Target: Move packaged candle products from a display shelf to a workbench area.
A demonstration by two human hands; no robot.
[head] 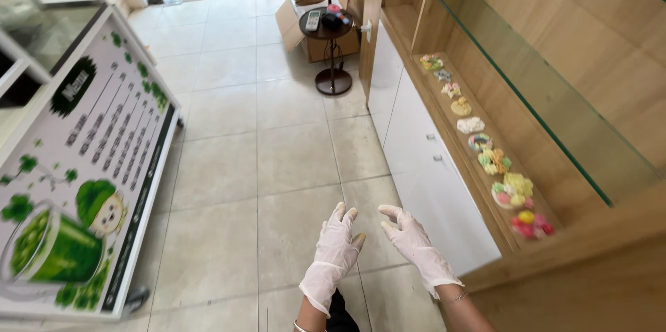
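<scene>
Both gloved hands raised over the tiled floor — nothing grasped.

The left hand (336, 247) and the right hand (413, 240), each in a white glove, hover side by side and apart, fingers spread and loose; neither touches anything. Nearest to the right hand is the white cabinet (423, 172), just beside it, under a wooden shelf (485, 197) carrying a row of small colourful decorated items (512, 190) — from the red-and-yellow one (531, 224) at the near end to the far end by the door. A glass shelf (555, 89) runs above. To the left stands a green-and-white printed panel (90, 186); a small round table (329, 27) stands farther off.
</scene>
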